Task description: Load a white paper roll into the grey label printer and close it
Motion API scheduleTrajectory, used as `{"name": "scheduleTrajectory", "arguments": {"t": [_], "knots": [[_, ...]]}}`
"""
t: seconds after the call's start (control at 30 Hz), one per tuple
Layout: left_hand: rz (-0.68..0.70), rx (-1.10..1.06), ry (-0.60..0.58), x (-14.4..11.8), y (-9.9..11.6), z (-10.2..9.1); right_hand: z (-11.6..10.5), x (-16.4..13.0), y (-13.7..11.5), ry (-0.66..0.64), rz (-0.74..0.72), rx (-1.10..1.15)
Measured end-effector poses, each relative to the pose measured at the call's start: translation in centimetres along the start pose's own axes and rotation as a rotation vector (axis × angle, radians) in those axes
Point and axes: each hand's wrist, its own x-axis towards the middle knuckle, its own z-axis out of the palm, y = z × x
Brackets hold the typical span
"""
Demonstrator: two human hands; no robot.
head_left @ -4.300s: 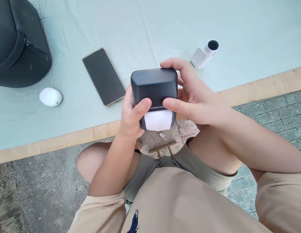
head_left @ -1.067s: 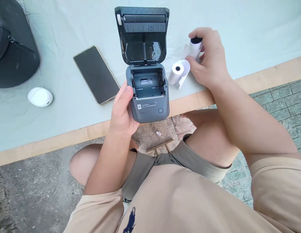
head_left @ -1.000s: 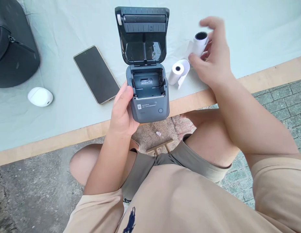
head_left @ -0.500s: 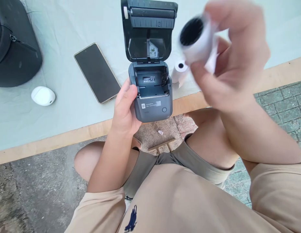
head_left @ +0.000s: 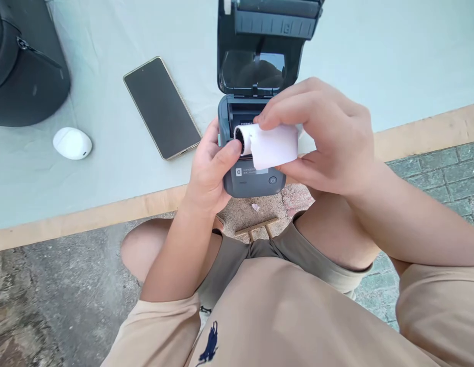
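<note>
- R hand [head_left: 328, 140] is wrapped around a white paper roll [head_left: 273, 146], fingers over the top and thumb underneath, so it's clamped on the roll w/ the roll lying sideways.
- L hand [head_left: 209, 171] grips the left side of the dark grey mini printer [head_left: 255, 179], thumb tip touching the roll's dark core end.
- Roll sits right over the printer's open paper bay, covering most of it. Can't tell if it's seated in there or just held above.
- Printer lid [head_left: 265, 48] is flipped up and back, standing behind the bay.
- Printer is held at the near edge of the table [head_left: 420, 61], partly hanging past the wooden rim, above the person's lap.
- Phone [head_left: 162, 107] lies face up, screen dark, just left of the printer on the pale cloth.
- White pebble-shaped case [head_left: 72, 143] is further left of the printer, well apart from it.
- Black zip bag [head_left: 24, 66] sits far left of the printer, at the corner.
- Small white scrap [head_left: 255, 207] on the ground just below the printer, btw the knees.
</note>
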Motion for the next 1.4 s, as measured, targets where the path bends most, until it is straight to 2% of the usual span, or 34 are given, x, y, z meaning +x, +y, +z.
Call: {"name": "scheduleTrajectory", "arguments": {"t": [0.1, 0.3, 0.43, 0.5, 0.63, 0.7, 0.8, 0.87, 0.93, 1.0, 1.07, 1.13, 1.27, 1.4], "knots": [[-0.019, 0.011, -0.011, 0.0, 0.1, 0.3, -0.1, -0.2, 0.1, -0.018, 0.029, 0.000], [-0.021, -0.046, -0.086, 0.1, 0.3, 0.9, -0.2, 0.0, 0.3, 0.058, 0.089, -0.092], [-0.035, -0.025, -0.070, 0.0, 0.4, 0.9, -0.1, 0.1, 0.6, 0.007, 0.111, -0.125], [-0.038, -0.036, -0.075, 0.0, 0.3, 0.8, 0.0, 0.0, 0.6, 0.014, 0.075, -0.146], [-0.022, -0.036, -0.048, 0.1, 0.2, 0.7, 0.7, -0.5, 0.0, 0.160, -0.044, -0.217], [-0.014, -0.076, -0.061, 0.1, 0.2, 0.7, 1.1, -0.7, -0.3, 0.142, -0.082, -0.219], [0.006, -0.153, -0.107, 0.1, 0.1, 0.4, 1.3, -0.8, -0.5, 0.035, -0.138, -0.195], [0.020, -0.137, -0.110, 0.0, 0.1, 0.3, 0.9, -0.8, -0.3, 0.056, -0.156, -0.133], [0.022, -0.086, -0.102, -0.1, 0.0, 0.1, 0.2, -0.6, -0.1, 0.116, -0.096, -0.103], [0.002, -0.037, -0.091, -0.2, 0.1, 0.1, -0.7, -0.4, 0.1, 0.154, 0.046, -0.137], [-0.028, 0.006, -0.085, -0.2, 0.2, 0.1, -1.4, -0.2, 0.2, 0.173, 0.188, -0.133], [-0.044, 0.043, -0.097, -0.2, 0.3, 0.2, -1.8, 0.1, 0.2, 0.172, 0.257, -0.052], [-0.025, 0.067, -0.109, -0.2, 0.3, 0.1, -1.6, 0.4, 0.1, 0.189, 0.261, 0.056], [-0.021, 0.092, -0.096, -0.3, 0.1, -0.1, -1.3, 0.2, 0.4, 0.169, 0.150, 0.102]]}}
